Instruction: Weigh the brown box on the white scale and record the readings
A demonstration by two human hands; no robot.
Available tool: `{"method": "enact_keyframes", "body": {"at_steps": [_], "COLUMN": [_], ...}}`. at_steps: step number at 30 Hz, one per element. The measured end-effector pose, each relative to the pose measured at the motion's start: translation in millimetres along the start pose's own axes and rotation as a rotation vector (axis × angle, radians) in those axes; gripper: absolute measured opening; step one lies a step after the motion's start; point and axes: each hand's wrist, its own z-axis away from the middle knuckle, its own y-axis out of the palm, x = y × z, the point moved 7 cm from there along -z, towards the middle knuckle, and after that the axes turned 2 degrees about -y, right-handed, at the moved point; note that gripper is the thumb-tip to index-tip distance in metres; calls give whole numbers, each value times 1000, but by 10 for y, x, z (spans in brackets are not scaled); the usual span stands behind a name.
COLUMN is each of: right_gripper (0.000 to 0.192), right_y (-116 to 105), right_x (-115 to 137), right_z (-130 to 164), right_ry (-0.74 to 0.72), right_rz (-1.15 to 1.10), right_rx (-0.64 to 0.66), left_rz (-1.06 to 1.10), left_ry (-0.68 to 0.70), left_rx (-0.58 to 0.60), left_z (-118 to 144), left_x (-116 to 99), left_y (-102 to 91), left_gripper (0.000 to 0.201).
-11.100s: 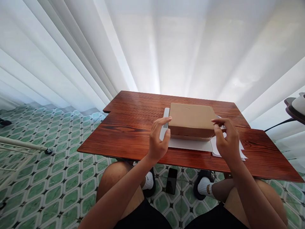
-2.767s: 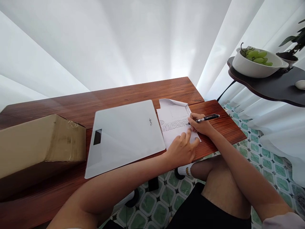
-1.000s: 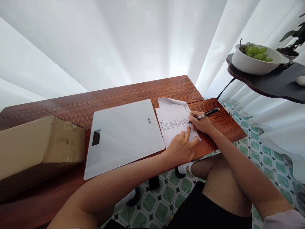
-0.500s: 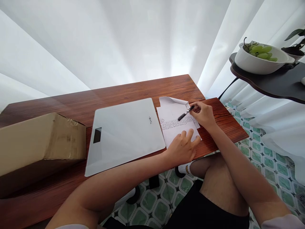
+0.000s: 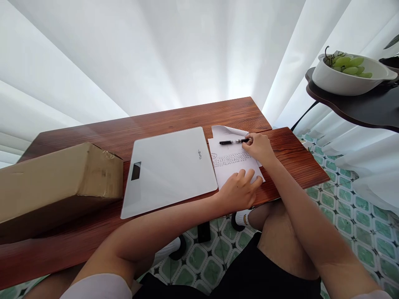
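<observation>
At far left a cardboard box (image 5: 59, 182) sits on the wooden table (image 5: 174, 118), then a white bathroom scale (image 5: 170, 168). Right of it the left hand (image 5: 241, 192) lies flat with open fingers on the near edge of the printed sheet (image 5: 230, 164); it should press steadily so the paper cannot slide. The right hand (image 5: 260, 147) pinches a black pen (image 5: 233, 141) lying across the sheet's far part. Half a second ago the pen slanted steeper, tip lower over the print.
</observation>
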Motion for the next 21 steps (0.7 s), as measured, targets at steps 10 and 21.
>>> {"method": "enact_keyframes", "body": {"at_steps": [10,21], "right_gripper": [46,56], "right_y": [-185,-148], "right_x": [315,340], "right_z": [101,117], "right_ry": [-51,-93], "right_rz": [87,97], "right_rx": [-190,-233], "left_rz": [-214,-368], "left_ry": [261,273], "left_rx": [-233,-369], "left_z": [124,961], "left_x": [-173,116], "left_y": [-213,-819], "left_gripper": [20,12]}}
